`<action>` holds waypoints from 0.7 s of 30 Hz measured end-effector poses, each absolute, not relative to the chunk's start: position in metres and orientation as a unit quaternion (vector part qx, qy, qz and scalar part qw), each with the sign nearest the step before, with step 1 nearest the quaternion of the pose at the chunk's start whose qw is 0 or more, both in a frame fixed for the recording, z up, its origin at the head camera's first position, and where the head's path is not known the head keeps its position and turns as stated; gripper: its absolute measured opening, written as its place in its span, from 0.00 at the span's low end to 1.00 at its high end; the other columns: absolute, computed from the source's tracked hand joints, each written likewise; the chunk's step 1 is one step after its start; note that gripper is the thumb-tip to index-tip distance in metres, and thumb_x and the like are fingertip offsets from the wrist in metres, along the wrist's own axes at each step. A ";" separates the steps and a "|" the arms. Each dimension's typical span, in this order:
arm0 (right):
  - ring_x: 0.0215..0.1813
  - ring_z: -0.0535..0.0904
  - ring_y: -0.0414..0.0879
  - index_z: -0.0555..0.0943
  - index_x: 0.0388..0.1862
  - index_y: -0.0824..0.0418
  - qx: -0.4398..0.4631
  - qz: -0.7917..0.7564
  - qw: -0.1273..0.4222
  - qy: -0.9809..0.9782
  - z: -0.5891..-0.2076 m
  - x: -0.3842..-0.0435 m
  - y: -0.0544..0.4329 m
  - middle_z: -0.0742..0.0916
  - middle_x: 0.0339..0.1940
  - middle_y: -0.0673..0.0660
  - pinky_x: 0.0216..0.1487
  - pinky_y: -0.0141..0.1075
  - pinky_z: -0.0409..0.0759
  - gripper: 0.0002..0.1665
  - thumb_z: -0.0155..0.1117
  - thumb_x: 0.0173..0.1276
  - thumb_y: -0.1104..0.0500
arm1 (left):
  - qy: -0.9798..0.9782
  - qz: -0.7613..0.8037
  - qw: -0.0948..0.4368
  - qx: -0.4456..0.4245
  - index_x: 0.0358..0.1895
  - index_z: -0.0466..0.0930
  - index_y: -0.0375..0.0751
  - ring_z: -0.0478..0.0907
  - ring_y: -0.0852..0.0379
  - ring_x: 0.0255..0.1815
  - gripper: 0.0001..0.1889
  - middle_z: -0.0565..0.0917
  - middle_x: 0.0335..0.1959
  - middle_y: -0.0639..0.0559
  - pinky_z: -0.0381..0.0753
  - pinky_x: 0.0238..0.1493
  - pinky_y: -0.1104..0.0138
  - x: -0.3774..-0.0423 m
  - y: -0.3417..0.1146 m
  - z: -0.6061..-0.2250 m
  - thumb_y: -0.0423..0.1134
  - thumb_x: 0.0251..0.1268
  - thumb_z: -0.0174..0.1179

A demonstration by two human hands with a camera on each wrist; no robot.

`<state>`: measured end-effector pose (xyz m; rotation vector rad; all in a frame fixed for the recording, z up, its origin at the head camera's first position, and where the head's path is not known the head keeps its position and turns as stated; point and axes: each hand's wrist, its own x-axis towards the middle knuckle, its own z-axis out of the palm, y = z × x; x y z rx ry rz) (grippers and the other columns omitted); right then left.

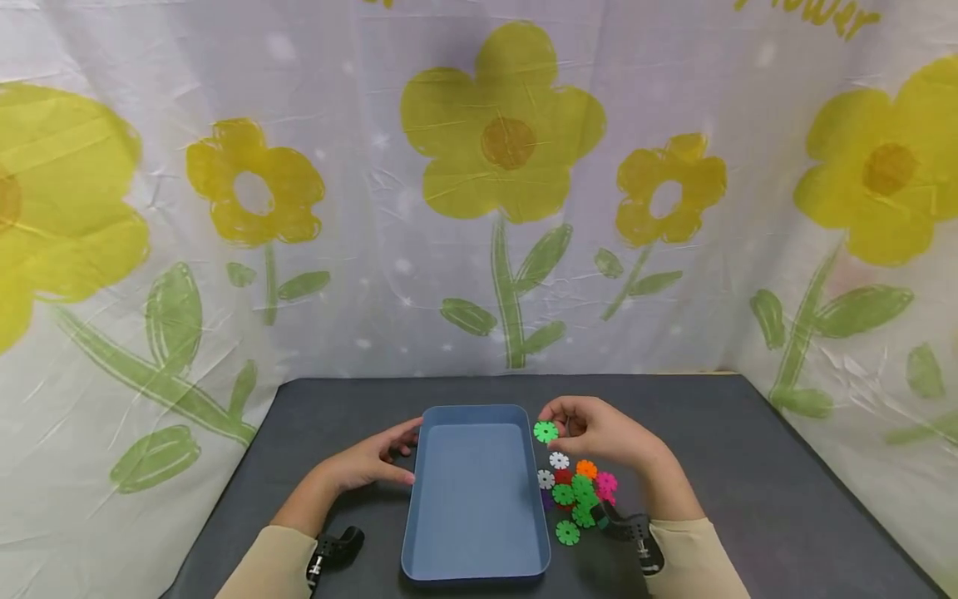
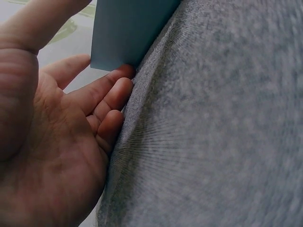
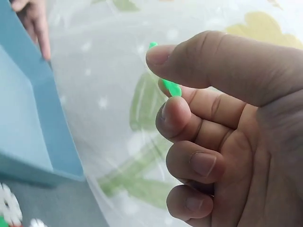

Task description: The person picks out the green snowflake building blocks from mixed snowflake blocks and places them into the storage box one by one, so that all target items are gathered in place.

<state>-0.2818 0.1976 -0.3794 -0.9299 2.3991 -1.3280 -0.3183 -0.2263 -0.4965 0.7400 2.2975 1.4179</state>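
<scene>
A blue rectangular tray point(image 1: 476, 499) lies on the dark table. At its left side is my left hand point(image 1: 377, 459), fingertips and thumb against the outer wall. The left wrist view shows this hand point(image 2: 61, 118) with its fingers loosely bent, their tips at the tray's wall point(image 2: 123, 33). Just beyond the tray's right rim my right hand point(image 1: 602, 428) pinches a green snowflake-shaped plastic disc point(image 1: 545, 432). In the right wrist view the disc point(image 3: 171, 88) is seen edge-on between thumb and fingers. Below that hand lies a loose pile of similar discs point(image 1: 582, 489).
The pile holds several green, white, red, orange, pink and purple discs; one green disc point(image 1: 568, 532) lies at its near end. Behind the table point(image 1: 329, 408) hangs a curtain point(image 1: 359, 316) with yellow flowers. A black wrist mount point(image 1: 632, 532) reaches close to the pile.
</scene>
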 end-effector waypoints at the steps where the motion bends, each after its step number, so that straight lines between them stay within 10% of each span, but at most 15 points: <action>1: 0.28 0.71 0.44 0.82 0.54 0.61 -0.320 -0.458 0.126 0.820 -0.379 -0.282 0.193 0.78 0.32 0.57 0.33 0.36 0.75 0.15 0.70 0.70 0.63 | 0.809 0.499 0.170 0.260 0.84 0.47 0.41 0.65 0.40 0.66 0.52 0.63 0.75 0.32 0.64 0.57 0.50 -0.318 -0.226 -0.496 0.39 0.64 0.73; 21: 0.24 0.68 0.47 0.83 0.51 0.48 -0.388 -0.382 0.116 0.831 -0.402 -0.261 0.102 0.83 0.37 0.45 0.29 0.31 0.68 0.14 0.75 0.69 0.56 | 0.814 0.497 0.169 0.249 0.84 0.48 0.39 0.66 0.41 0.65 0.52 0.65 0.74 0.33 0.67 0.57 0.51 -0.315 -0.223 -0.493 0.41 0.63 0.74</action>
